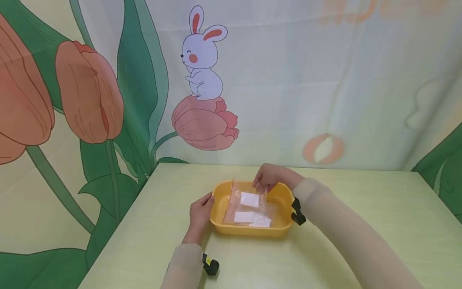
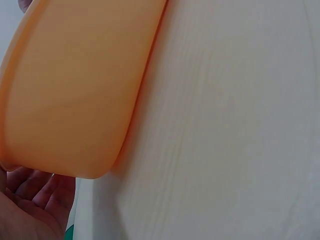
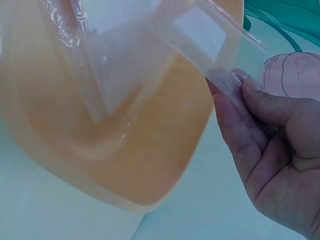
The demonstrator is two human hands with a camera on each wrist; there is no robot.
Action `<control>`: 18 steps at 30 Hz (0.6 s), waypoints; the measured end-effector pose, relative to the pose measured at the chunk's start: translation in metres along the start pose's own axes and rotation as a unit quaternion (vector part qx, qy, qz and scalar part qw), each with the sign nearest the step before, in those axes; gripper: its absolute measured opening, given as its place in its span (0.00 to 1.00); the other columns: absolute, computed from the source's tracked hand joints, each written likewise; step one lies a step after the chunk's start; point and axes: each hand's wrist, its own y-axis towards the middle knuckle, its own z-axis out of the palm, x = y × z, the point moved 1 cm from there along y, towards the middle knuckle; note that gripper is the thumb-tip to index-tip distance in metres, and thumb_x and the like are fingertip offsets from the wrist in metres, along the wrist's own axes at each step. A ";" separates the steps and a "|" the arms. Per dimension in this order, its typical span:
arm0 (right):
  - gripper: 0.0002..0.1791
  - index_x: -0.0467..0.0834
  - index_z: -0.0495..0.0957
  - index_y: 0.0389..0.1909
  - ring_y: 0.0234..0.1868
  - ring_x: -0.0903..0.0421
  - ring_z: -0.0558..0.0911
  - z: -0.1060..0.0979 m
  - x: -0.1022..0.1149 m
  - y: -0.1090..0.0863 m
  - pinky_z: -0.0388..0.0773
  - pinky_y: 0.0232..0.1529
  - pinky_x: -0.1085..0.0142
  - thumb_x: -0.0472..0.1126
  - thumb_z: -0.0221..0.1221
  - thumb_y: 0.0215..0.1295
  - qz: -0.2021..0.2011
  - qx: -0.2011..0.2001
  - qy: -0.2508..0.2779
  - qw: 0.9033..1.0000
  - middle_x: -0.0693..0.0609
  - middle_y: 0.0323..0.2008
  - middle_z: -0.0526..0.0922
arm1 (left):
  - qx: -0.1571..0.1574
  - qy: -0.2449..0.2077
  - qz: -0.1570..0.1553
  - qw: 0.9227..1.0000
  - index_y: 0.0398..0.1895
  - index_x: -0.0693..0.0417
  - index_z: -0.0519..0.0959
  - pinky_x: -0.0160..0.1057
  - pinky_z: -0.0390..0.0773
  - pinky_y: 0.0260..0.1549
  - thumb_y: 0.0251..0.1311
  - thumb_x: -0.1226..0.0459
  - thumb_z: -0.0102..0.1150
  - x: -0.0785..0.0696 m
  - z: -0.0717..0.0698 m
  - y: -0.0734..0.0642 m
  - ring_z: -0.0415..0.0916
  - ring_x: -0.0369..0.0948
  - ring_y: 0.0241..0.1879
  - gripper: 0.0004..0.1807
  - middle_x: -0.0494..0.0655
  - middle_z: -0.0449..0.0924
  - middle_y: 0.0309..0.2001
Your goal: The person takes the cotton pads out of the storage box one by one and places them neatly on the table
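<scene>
A yellow plastic basin stands on the table with several clear zip bags holding white pieces lying in it. My right hand is over the basin's far rim. In the right wrist view, thumb and forefinger pinch the corner of a clear zip bag with a white square inside. This bag is tilted above the others. My left hand holds the basin's left end, at the rim. The left wrist view shows its fingers against the end wall, partly hidden by the basin.
The pale yellow table reaches back to a hanging cloth printed with tulips and a rabbit. Black wrist cameras are strapped at both cuffs; the right one is beside the basin's right end.
</scene>
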 end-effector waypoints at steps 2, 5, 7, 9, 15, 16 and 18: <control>0.13 0.32 0.84 0.53 0.28 0.63 0.81 0.000 0.001 -0.002 0.89 0.40 0.70 0.32 0.57 0.73 -0.007 0.002 -0.001 1.000 0.42 0.42 0.91 | 0.000 0.002 0.001 1.000 0.66 0.60 0.77 0.51 0.75 0.71 0.75 0.62 0.52 0.001 0.000 0.000 0.70 0.55 0.73 0.21 0.59 0.75 0.69; 0.14 0.33 0.84 0.54 0.28 0.65 0.83 -0.001 0.004 -0.006 0.89 0.39 0.71 0.33 0.58 0.73 -0.017 0.005 -0.003 1.000 0.41 0.43 0.91 | 0.000 0.004 0.003 1.000 0.66 0.60 0.77 0.51 0.75 0.71 0.75 0.62 0.52 0.001 0.000 0.001 0.70 0.55 0.73 0.21 0.59 0.75 0.69; 0.14 0.33 0.83 0.55 0.29 0.65 0.84 -0.003 0.005 -0.009 0.89 0.40 0.70 0.34 0.58 0.73 -0.020 0.008 -0.001 1.000 0.41 0.45 0.91 | 0.000 0.003 0.004 1.000 0.66 0.60 0.77 0.51 0.75 0.71 0.75 0.62 0.52 0.002 0.000 0.001 0.70 0.55 0.73 0.21 0.59 0.75 0.69; 0.15 0.33 0.83 0.55 0.29 0.66 0.84 -0.004 0.006 -0.011 0.89 0.40 0.70 0.34 0.58 0.73 -0.022 0.008 0.005 1.000 0.40 0.45 0.91 | 0.001 0.004 0.008 1.000 0.66 0.61 0.77 0.51 0.75 0.70 0.75 0.62 0.52 0.002 0.000 0.001 0.70 0.55 0.72 0.21 0.59 0.75 0.69; 0.15 0.32 0.83 0.55 0.30 0.66 0.84 -0.009 0.007 -0.020 0.89 0.40 0.69 0.34 0.57 0.74 -0.038 0.005 0.018 0.999 0.40 0.45 0.91 | 0.001 0.005 0.014 1.000 0.66 0.61 0.77 0.52 0.76 0.70 0.75 0.62 0.52 0.003 0.000 0.002 0.71 0.55 0.72 0.21 0.59 0.76 0.68; 0.15 0.32 0.83 0.55 0.30 0.66 0.84 -0.010 0.007 -0.022 0.90 0.41 0.69 0.34 0.57 0.74 -0.041 0.005 0.018 0.999 0.40 0.45 0.91 | 0.001 0.005 0.013 1.000 0.66 0.61 0.77 0.51 0.76 0.69 0.75 0.62 0.52 0.003 0.000 0.002 0.71 0.55 0.72 0.21 0.59 0.76 0.68; 0.15 0.33 0.83 0.56 0.30 0.66 0.84 -0.012 0.005 -0.023 0.90 0.41 0.69 0.34 0.57 0.74 -0.044 0.000 0.020 0.999 0.42 0.44 0.91 | 0.002 0.007 0.012 1.000 0.66 0.61 0.77 0.51 0.76 0.69 0.76 0.62 0.52 0.003 0.000 0.002 0.71 0.55 0.71 0.21 0.59 0.76 0.68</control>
